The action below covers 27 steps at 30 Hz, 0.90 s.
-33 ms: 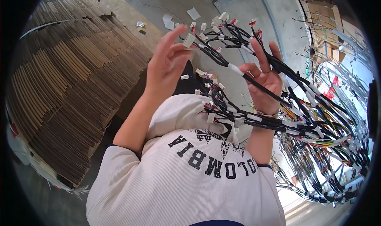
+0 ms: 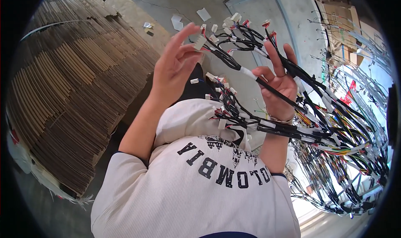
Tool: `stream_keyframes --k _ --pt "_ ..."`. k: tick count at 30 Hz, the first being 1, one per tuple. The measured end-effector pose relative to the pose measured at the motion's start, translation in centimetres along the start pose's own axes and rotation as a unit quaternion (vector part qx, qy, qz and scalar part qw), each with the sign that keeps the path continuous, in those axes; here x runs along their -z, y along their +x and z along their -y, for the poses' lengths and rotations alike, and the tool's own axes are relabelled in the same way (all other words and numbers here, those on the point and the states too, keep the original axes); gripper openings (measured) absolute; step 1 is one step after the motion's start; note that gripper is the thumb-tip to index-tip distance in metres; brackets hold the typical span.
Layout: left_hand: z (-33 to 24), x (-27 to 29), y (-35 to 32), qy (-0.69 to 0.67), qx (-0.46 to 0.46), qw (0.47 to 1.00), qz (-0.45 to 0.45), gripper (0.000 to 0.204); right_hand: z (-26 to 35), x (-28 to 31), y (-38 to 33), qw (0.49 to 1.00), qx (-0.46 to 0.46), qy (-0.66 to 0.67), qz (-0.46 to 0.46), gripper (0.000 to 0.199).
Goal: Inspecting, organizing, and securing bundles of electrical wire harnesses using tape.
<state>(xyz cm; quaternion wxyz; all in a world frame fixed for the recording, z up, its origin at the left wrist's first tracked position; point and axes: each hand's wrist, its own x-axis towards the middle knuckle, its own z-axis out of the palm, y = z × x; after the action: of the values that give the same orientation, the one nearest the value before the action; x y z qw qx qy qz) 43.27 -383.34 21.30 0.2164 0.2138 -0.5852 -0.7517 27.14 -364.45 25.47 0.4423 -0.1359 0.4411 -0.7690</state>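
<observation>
My left hand (image 2: 173,68) is raised with its fingers stretched and apart. Its fingertips are close beside a white multi-pin connector (image 2: 200,42) at the end of a wire harness branch (image 2: 225,58); whether they touch it is hard to tell. My right hand (image 2: 277,87) grips this black-sleeved wire harness between thumb and forefinger, just past a white wrapped band (image 2: 248,73). Another black harness branch (image 2: 307,77) passes behind its raised fingers, ending in several white and red connectors (image 2: 236,18). Below hangs a further connector-tipped bundle (image 2: 271,125), across my right forearm.
A tall strapped stack of flattened cardboard (image 2: 79,79) fills the left side. Many more wire harnesses (image 2: 338,162) hang in a dense mass at the right. Cardboard boxes (image 2: 342,20) stand at the far right. Paper scraps (image 2: 204,15) and a blue metal frame (image 2: 284,16) are on the floor.
My left hand has shifted very slightly up and to the right, and the white connector beside it has moved a little. My right hand keeps its place.
</observation>
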Motion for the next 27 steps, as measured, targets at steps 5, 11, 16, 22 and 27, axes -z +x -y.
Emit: stream_keyframes --k 5,11,16,22,27 --pt "-1.6 0.8 1.1 -0.082 0.095 0.991 0.047 0.031 0.0 -0.1 0.1 1.0 -0.004 0.011 -0.012 0.107" --pt "-1.0 0.7 1.1 -0.248 0.225 0.942 0.032 0.026 0.1 -0.2 0.1 1.0 -0.009 0.015 -0.011 0.108" --pt "-2.2 0.2 1.6 -0.443 0.339 0.828 0.049 0.032 0.2 -0.8 0.0 0.999 -0.016 -0.033 -0.033 0.11" --pt "-3.8 -0.6 1.6 -0.505 0.363 0.78 0.071 0.036 0.0 -1.0 -0.2 0.999 -0.014 -0.031 -0.041 0.111" --pt "-4.2 -0.6 1.3 -0.498 0.338 0.793 0.089 0.037 0.2 -1.2 -0.4 0.999 -0.017 -0.024 -0.045 0.112"
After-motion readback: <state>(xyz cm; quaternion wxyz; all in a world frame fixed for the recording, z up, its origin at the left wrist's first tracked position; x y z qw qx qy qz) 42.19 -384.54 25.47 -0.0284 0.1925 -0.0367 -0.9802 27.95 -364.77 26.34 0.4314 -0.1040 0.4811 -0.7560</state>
